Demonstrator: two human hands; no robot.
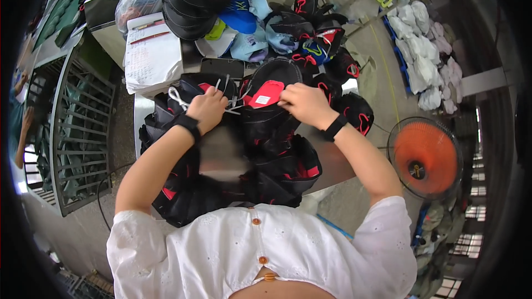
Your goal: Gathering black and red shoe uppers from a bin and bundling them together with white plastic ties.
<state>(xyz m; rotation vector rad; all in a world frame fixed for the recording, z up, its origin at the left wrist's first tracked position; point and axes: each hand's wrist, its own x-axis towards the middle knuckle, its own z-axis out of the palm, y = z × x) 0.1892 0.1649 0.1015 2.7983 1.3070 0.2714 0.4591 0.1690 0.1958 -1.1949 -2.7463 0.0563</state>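
Observation:
My left hand (209, 109) is closed in a pinch on a white shoelace (177, 98), whose strands stick out on both sides of the fingers. Beneath it lies a dark shoe upper (191, 86). My right hand (309, 104) has its fingertips closed on the edge of a red shoe tongue (265, 94) with a small white label. That tongue lies on a black shoe upper (280, 69) with pale edge stitching. The fingers partly hide where they grip.
More black-and-red uppers (282, 169) pile up nearer me and along the table's left side. Farther back are stacked black pieces (191, 5), blue uppers (249, 41) and a notepad (152, 55) with pens. An orange fan (425, 158) stands right; a metal rack (83, 127) stands left.

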